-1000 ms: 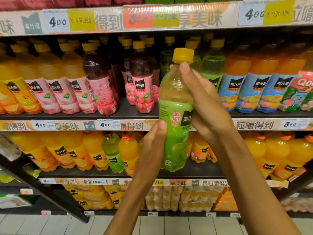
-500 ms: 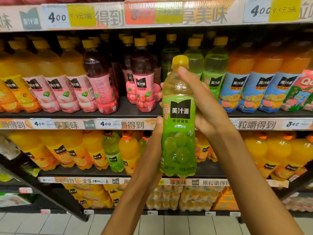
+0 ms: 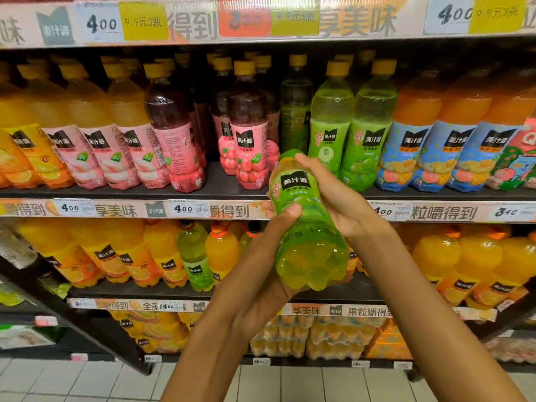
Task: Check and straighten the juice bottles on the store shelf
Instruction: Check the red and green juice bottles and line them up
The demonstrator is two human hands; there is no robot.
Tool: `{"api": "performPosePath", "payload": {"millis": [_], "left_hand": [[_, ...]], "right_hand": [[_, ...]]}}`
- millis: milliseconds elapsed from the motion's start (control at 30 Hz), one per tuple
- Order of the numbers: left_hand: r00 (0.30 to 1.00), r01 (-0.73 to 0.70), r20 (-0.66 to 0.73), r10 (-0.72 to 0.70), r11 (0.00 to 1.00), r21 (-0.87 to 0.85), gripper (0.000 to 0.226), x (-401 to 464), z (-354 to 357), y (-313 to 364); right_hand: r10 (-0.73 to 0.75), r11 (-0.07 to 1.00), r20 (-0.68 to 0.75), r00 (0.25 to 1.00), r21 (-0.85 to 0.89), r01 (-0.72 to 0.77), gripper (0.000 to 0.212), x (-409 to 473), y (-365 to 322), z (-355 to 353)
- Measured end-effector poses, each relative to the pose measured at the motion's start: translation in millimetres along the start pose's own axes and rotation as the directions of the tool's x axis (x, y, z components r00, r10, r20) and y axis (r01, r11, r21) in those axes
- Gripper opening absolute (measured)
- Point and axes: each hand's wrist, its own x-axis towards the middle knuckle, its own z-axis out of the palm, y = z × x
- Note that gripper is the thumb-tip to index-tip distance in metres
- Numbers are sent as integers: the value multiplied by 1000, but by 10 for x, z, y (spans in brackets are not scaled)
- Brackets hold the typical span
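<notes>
A green grape juice bottle [image 3: 307,227] is tipped away from me, its lobed base facing the camera and its top pointing at the shelf. My left hand [image 3: 261,274] grips its lower body from the left, thumb across the label. My right hand [image 3: 333,195] grips the upper body and neck from the right, hiding the cap. Behind it on the middle shelf [image 3: 220,187] stand two matching green bottles [image 3: 348,132], with a gap in front of a darker green bottle [image 3: 294,111].
Peach and red grape bottles [image 3: 174,134] fill the shelf's left, orange-and-blue labelled bottles [image 3: 435,140] its right. The lower shelf [image 3: 145,291] holds orange juice bottles and one green bottle [image 3: 194,256]. Price strips [image 3: 116,210] edge each shelf. White floor tiles [image 3: 290,381] lie below.
The bottle went from upright to tipped forward, base now toward me, and dropped lower. My right hand slid over its top. The camera moved closer to the shelf.
</notes>
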Motion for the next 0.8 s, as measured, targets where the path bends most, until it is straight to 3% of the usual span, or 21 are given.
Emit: {"api": "performPosePath", "payload": {"millis": [167, 300, 433, 567, 800], "left_hand": [[998, -1, -56, 10, 988, 153, 50, 53, -50, -63], [996, -45, -53, 66, 942, 332, 41, 124, -128, -131], [986, -144, -7, 168, 867, 478, 35, 171, -216, -151], [954, -275, 50, 295, 799, 534, 39, 240, -279, -155], [890, -413, 111, 442, 679, 607, 52, 343, -316, -182]], "right_hand": [[-191, 981, -13, 982, -47, 190, 48, -10, -108, 9], [-421, 898, 80, 903, -101, 428, 22, -52, -128, 44], [-510, 824, 168, 844, -188, 535, 39, -155, -158, 51], [-572, 599, 295, 766, -487, 635, 54, -338, -198, 18], [-617, 550, 427, 661, -366, 750, 65, -617, -121, -2]]}}
